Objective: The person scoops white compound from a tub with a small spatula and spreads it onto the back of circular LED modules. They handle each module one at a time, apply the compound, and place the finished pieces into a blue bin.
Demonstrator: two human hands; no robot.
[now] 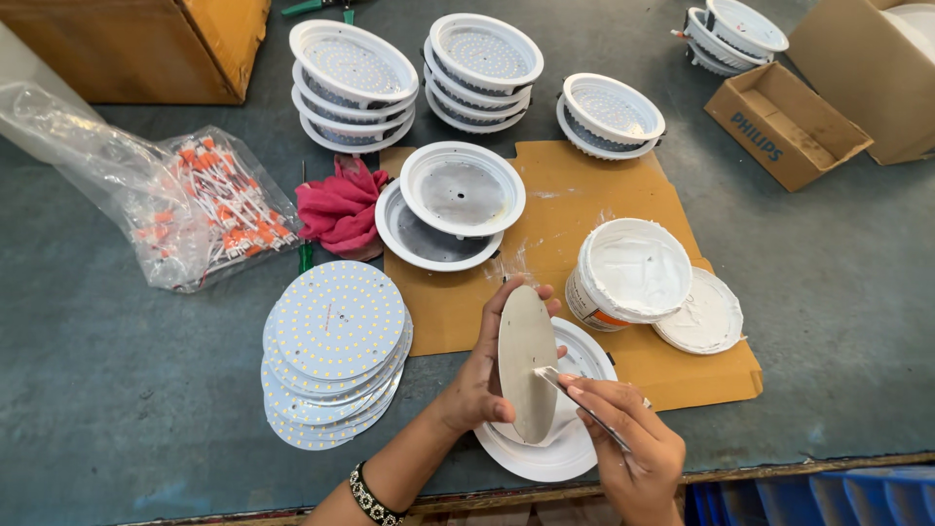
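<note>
My left hand [479, 375] holds a round metal-backed disc [527, 360] upright on edge, its plain back turned to me. My right hand [628, 443] grips a thin flat spatula [565, 388] whose tip touches the disc's back. Under both hands lies a white round lamp housing [560, 453] near the table's front edge. An open white tub of white paste [631, 273] stands just behind, its lid [701, 317] lying beside it on the right.
A stack of round LED boards [334, 346] lies left. Two empty housings [458, 200] sit on brown cardboard [584, 195]. Stacks of assembled housings [353, 83] stand behind. A bag of orange-tipped wires [209, 209], red cloth [341, 206] and cardboard boxes [784, 122] surround them.
</note>
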